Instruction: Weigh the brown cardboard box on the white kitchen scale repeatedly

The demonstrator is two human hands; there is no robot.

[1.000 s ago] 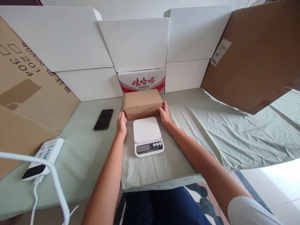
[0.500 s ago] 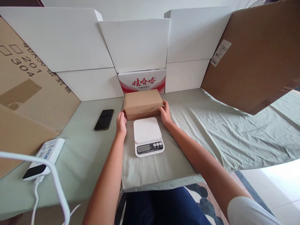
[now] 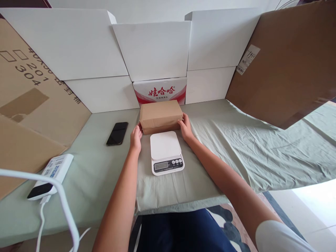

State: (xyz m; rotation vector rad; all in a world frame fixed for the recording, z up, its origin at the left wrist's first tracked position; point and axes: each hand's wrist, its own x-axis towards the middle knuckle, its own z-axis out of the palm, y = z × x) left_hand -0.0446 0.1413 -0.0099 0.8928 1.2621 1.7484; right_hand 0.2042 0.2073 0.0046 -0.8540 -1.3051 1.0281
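Note:
A small brown cardboard box [image 3: 160, 112] sits on the cloth-covered table, close in front of the red-and-white printed carton. My left hand [image 3: 136, 138] is against its left end, fingers curled at the lower corner. At the opposite end my right hand [image 3: 186, 128] grips the box, its thumb on the front face and the other fingers round the side. Between my forearms, just nearer than the box, lies a white digital kitchen scale [image 3: 166, 147]. Its platform is bare, and no digits can be made out on its display.
Left of my hand lies a black phone [image 3: 117, 133]. A white power bank [image 3: 51, 176] with a white cable [image 3: 61, 196] is at the far left. White boxes [image 3: 153, 50] line the back, with large brown cartons [image 3: 278, 66] at both sides. A green cloth [image 3: 252, 140] covers the table.

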